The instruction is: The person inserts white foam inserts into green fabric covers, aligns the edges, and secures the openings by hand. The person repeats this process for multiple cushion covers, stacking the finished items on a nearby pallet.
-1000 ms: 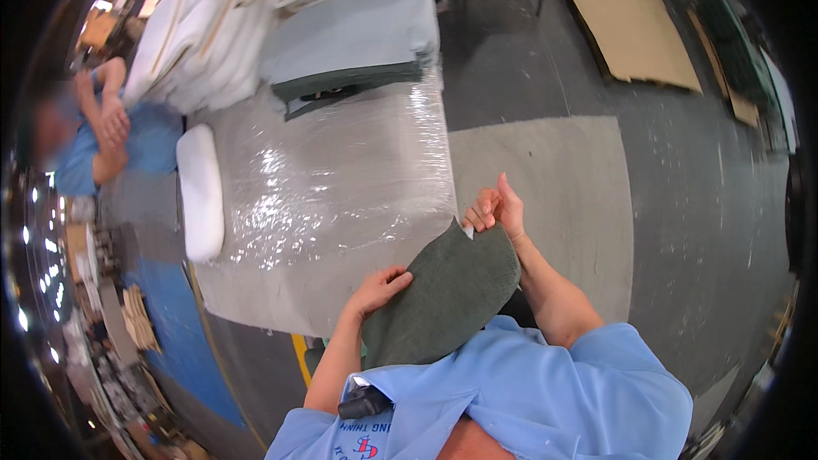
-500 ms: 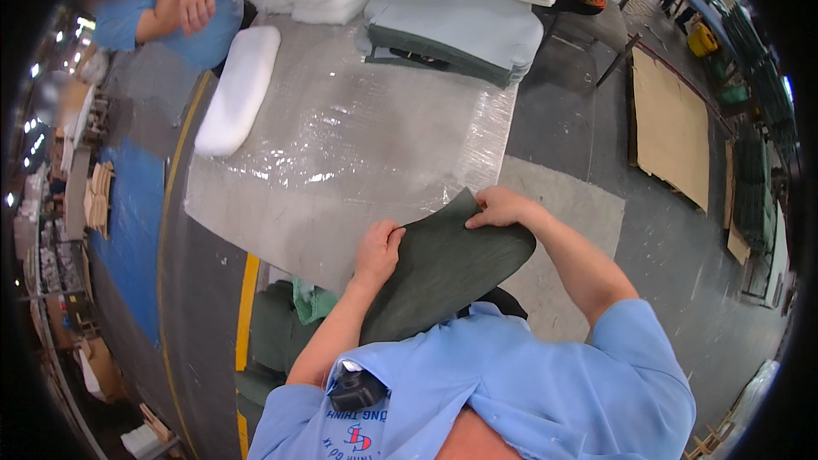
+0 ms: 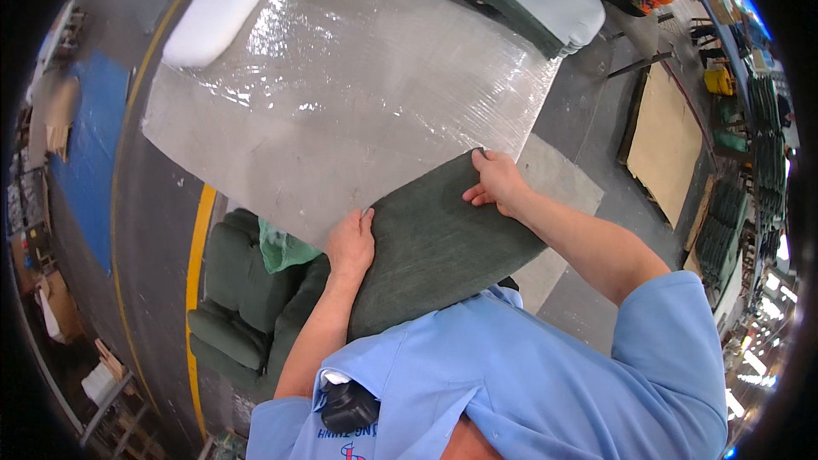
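A dark green fabric panel (image 3: pixel 443 243) is stretched between my hands in front of my body, over the near edge of the table. My left hand (image 3: pixel 350 245) grips its left edge, thumb on top. At the panel's far right corner, my right hand (image 3: pixel 497 183) pinches the edge between thumb and fingers, the other fingers curled. The panel's near edge lies against my blue shirt. Past it is the plastic-wrapped tabletop (image 3: pixel 366 85).
A white foam pad (image 3: pixel 226 8) lies at the table's far left. At the far right sits a stack of pale-topped, dark green pieces (image 3: pixel 528 0). Dark green cushions (image 3: pixel 243 281) and a green plastic bag (image 3: pixel 285 249) are below the table's left. A cardboard sheet (image 3: pixel 665 145) lies right.
The panel now lies flatter and spreads wider between my hands. Its raised corner has come down. My view has tilted nearer, and the co-worker at the far left is out of sight.
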`<state>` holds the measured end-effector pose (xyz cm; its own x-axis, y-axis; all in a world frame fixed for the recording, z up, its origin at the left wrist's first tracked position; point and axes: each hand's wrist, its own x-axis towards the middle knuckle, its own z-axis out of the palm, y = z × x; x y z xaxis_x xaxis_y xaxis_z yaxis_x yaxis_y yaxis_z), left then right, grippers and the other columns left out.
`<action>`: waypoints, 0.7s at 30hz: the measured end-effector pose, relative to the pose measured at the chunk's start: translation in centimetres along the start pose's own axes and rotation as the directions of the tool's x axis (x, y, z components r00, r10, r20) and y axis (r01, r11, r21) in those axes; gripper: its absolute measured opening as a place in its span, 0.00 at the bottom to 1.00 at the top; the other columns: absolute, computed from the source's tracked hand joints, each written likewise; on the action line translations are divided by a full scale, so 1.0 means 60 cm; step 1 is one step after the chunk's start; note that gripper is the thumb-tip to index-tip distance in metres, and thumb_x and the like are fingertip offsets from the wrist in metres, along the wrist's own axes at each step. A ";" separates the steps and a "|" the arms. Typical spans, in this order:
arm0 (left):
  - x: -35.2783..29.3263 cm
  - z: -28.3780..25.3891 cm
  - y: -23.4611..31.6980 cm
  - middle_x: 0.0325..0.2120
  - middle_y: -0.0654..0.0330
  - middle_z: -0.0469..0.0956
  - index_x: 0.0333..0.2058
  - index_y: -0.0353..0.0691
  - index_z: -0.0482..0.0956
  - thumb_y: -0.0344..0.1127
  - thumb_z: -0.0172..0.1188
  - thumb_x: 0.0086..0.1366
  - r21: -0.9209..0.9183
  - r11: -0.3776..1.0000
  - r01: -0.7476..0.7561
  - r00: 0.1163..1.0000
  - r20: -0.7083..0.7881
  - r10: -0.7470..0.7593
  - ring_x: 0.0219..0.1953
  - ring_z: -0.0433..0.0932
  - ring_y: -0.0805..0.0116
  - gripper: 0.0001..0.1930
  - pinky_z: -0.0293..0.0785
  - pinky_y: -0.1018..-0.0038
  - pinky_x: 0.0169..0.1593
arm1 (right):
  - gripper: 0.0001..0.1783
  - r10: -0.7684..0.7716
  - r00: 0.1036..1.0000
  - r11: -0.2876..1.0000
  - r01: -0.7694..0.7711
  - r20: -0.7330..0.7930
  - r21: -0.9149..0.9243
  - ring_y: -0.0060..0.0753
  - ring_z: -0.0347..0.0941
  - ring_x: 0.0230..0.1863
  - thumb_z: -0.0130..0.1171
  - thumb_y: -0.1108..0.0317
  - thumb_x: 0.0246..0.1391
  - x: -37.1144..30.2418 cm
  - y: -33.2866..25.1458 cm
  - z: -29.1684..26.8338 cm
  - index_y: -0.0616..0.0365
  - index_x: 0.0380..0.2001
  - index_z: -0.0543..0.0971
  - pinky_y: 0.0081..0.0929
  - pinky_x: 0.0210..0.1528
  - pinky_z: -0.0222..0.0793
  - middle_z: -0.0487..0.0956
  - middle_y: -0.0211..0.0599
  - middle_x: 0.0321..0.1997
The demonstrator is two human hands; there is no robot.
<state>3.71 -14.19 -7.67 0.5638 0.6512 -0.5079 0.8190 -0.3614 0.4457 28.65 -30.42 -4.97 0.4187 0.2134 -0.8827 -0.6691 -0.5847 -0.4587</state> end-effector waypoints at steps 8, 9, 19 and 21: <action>0.011 0.026 -0.004 0.25 0.42 0.80 0.33 0.37 0.76 0.48 0.54 0.78 -0.100 0.995 0.005 0.997 -0.077 -0.013 0.32 0.80 0.34 0.20 0.73 0.46 0.36 | 0.23 -0.080 0.995 0.983 0.070 -0.054 -0.171 0.29 0.73 0.15 0.48 0.53 0.78 0.038 0.026 -0.001 0.67 0.45 0.76 0.28 0.15 0.69 0.77 0.40 0.25; 0.010 0.028 -0.008 0.25 0.42 0.80 0.33 0.37 0.76 0.48 0.54 0.78 -0.113 0.993 0.011 0.996 -0.084 -0.020 0.31 0.80 0.34 0.19 0.73 0.46 0.36 | 0.23 -0.088 0.993 0.976 0.070 -0.079 -0.204 0.28 0.73 0.15 0.48 0.53 0.78 0.042 0.024 0.003 0.66 0.44 0.76 0.28 0.15 0.68 0.76 0.38 0.23; 0.026 0.019 -0.028 0.28 0.44 0.82 0.34 0.37 0.78 0.51 0.55 0.77 -0.042 0.995 -0.095 0.995 -0.020 0.094 0.36 0.81 0.35 0.20 0.74 0.46 0.39 | 0.23 -0.185 0.980 0.967 0.168 -0.069 -0.192 0.30 0.75 0.15 0.49 0.55 0.77 0.056 0.021 0.009 0.69 0.45 0.78 0.28 0.14 0.69 0.77 0.38 0.22; 0.016 -0.006 -0.043 0.30 0.44 0.83 0.35 0.37 0.79 0.51 0.55 0.77 -0.034 0.993 -0.113 0.991 0.061 0.115 0.38 0.82 0.36 0.21 0.75 0.46 0.41 | 0.23 -0.175 0.984 0.976 0.170 -0.022 -0.134 0.30 0.75 0.15 0.50 0.55 0.77 0.049 0.013 0.004 0.70 0.47 0.78 0.27 0.13 0.69 0.77 0.38 0.23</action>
<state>2.12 -12.43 -9.04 0.6598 0.5635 -0.4971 0.7457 -0.4097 0.5254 29.20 -30.07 -7.96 0.5423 0.2953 -0.7866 -0.4997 -0.6393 -0.5845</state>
